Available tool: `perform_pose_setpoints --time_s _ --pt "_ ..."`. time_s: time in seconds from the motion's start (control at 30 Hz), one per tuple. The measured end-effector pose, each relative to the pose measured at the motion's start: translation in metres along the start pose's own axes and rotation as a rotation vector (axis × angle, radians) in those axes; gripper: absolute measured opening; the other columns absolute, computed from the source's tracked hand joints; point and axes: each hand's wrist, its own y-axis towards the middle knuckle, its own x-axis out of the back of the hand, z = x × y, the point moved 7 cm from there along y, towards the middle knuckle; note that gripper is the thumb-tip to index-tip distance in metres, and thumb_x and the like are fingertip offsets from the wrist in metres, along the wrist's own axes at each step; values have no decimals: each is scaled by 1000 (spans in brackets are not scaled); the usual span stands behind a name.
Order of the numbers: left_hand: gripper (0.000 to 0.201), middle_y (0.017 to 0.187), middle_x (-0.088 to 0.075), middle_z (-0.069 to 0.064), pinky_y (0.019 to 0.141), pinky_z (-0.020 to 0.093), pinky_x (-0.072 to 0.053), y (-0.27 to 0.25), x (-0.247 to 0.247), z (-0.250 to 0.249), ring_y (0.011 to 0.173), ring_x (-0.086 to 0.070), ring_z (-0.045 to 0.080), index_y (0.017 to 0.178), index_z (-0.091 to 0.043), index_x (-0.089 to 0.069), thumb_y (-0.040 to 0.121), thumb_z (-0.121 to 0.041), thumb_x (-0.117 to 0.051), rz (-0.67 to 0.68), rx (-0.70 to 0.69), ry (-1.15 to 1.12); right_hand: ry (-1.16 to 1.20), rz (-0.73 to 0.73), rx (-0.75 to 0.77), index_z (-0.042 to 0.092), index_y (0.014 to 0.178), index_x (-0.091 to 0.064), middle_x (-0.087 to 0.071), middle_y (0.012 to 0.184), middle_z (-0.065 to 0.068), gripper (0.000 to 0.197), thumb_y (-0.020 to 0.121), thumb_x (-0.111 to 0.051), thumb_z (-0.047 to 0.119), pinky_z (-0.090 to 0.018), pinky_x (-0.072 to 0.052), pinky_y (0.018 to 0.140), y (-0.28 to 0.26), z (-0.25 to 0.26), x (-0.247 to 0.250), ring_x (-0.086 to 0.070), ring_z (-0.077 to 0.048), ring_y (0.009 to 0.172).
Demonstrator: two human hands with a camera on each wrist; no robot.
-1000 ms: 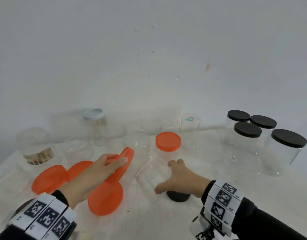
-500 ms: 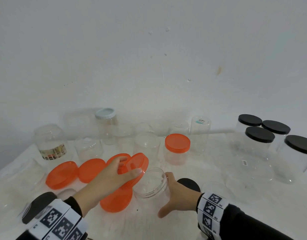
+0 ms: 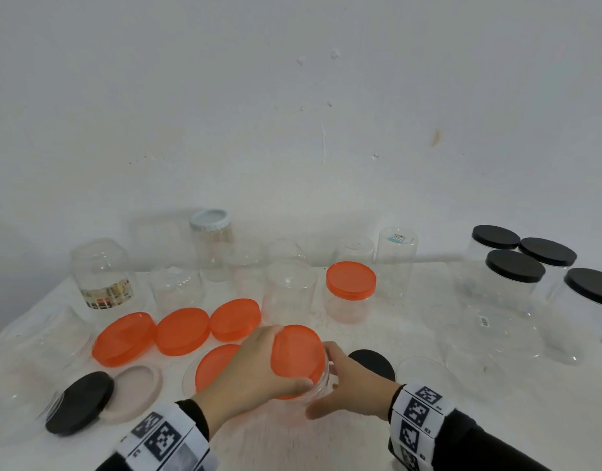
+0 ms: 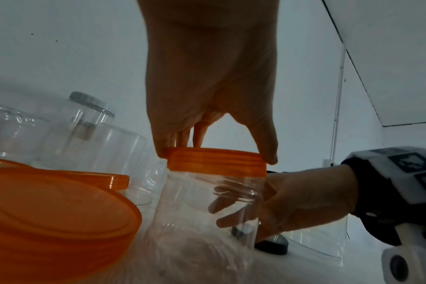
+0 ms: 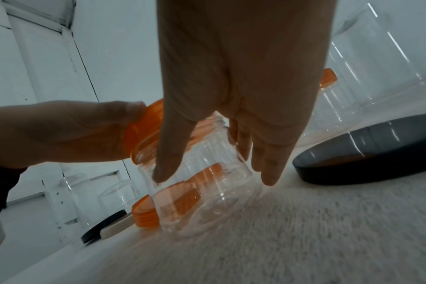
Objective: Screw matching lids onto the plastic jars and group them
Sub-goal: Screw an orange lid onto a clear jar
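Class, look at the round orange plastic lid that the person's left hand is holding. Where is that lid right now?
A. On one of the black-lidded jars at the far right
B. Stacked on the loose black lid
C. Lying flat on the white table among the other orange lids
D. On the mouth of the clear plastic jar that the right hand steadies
D: the left hand grips the round orange plastic lid atop the clear plastic jar, whose wall the right hand holds.
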Motion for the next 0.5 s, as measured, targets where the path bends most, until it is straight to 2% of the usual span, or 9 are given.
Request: perform_pose_setpoints --time_s 0.13,0.3,0.5 --pt "113 152 -21 -11 103 21 -28 1 -7 -2 135 -27 7 149 -30 -17 59 -69 -72 8 -23 39 -7 -13 -2 36 137 -24 -48 130 18 103 58 -90 38 -28 -39 101 0 -1 0 -44 -4 123" --pt "112 155 -15 -12 105 20 -22 2 -11 -4 141 -17 7 151 -30 -12 62 -68 -70 -5 -47 63 -19 -22 5 35 138 -25 -48 131 17 105 57 -91 39 -35 -42 105 -2 1 2 -44 -4 125" --pt "117 157 -12 -12 109 25 -21 1 -12 0 143 -13 7 151 -33 -8 58 -72 -67 -27 -35 67 -33 -27 10 35 138 -26 -49 128 18 106 55 -91 41 -29 -41 101 -1 1 1 -46 -3 122"
